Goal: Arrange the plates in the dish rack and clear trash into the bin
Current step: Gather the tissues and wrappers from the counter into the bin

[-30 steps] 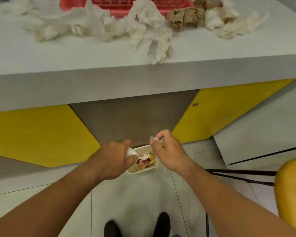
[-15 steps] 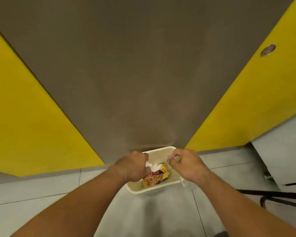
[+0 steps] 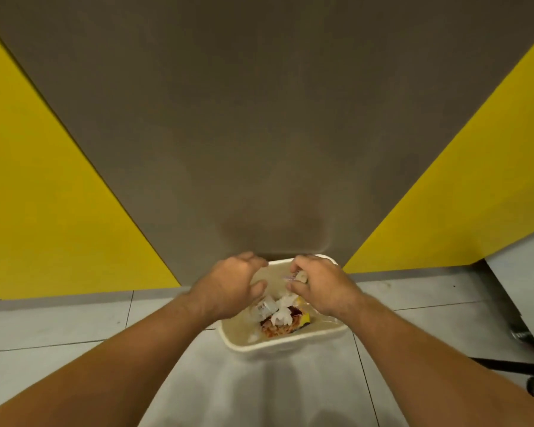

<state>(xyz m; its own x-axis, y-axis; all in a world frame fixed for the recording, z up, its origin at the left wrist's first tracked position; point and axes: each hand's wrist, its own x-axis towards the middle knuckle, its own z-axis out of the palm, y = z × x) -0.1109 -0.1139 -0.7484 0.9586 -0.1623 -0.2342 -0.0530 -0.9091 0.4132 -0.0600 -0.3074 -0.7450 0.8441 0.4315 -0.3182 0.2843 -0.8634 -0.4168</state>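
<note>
left hand (image 3: 228, 288) spread loose, empty, above cream rectangular plastic bin (image 3: 275, 349) | right hand (image 3: 319, 286) pinched small pale scrap (image 3: 301, 276) over the opening, likely to drop it inside | crumpled white tissues (image 3: 281, 315), red-yellow wrapper (image 3: 279, 329) lay below both hands

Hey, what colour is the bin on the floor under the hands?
The bin is plain cream, nearly off-white; best in the head view.

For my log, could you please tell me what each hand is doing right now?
Left hand: open, holding nothing.
Right hand: pinching a pale scrap.
</note>
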